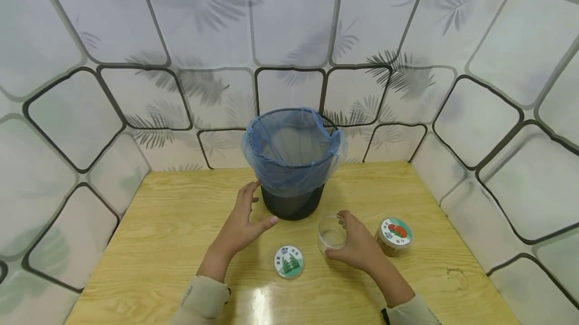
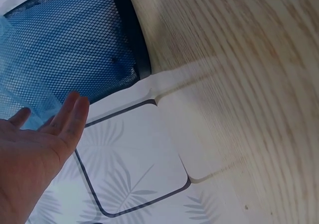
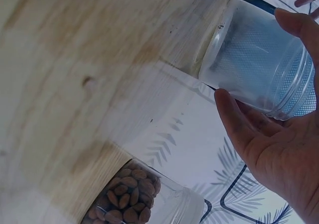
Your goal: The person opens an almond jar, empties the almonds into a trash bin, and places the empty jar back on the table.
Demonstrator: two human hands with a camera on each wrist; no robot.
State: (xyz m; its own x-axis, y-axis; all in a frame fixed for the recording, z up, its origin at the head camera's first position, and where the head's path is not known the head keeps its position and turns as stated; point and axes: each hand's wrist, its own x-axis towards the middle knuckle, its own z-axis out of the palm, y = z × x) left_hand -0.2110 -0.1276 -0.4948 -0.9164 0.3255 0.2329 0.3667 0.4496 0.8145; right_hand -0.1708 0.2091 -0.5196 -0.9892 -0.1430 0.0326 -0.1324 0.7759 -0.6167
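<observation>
My right hand [image 1: 359,244] holds an empty clear plastic jar [image 1: 327,237], thumb on one side and fingers on the other. The jar [image 3: 249,55] has no lid on and stands upright at the tabletop. My left hand [image 1: 244,224] has its fingers spread and holds nothing. Its fingertips are close to the mesh waste bin [image 1: 291,204], which is lined with a blue bag [image 1: 289,179]; whether they touch is unclear. Between the hands lies a round lid [image 1: 289,261] with a green vegetable picture on its label.
Right of the right hand stands a lidded jar [image 1: 393,236] with a red picture on top; almonds [image 3: 127,196] show inside it. Patterned panels [image 1: 289,23] enclose the wooden table [image 1: 181,214] at the back and both sides. The bin stands near the back panel.
</observation>
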